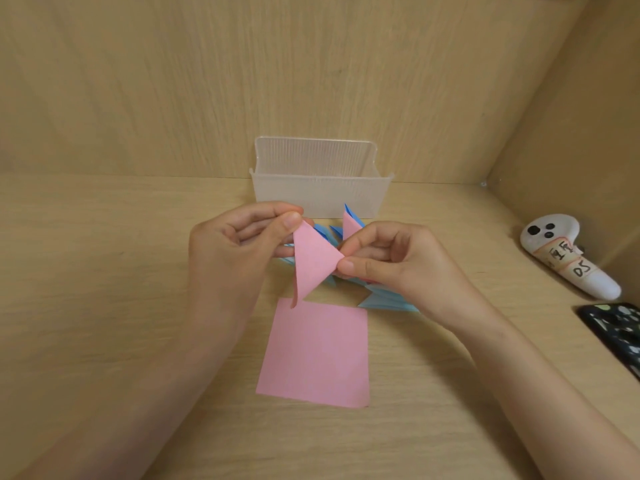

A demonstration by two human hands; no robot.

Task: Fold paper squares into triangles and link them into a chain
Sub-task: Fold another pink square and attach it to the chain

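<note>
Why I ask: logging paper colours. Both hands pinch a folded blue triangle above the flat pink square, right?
No. The head view shows the folded triangle is pink, not blue; the left hand and right hand do pinch it above the flat pink square.

The chain of folded triangles (386, 301) lay mostly hidden behind the right hand (398, 265), the left hand (228, 251) and the folded pink paper (313, 261); how its pieces linked, no telling. The dark phone (614, 329) was cut off by the right edge, both forearms by the bottom one. The handwriting on the white controller (561, 251) was too small to read fully.
</note>
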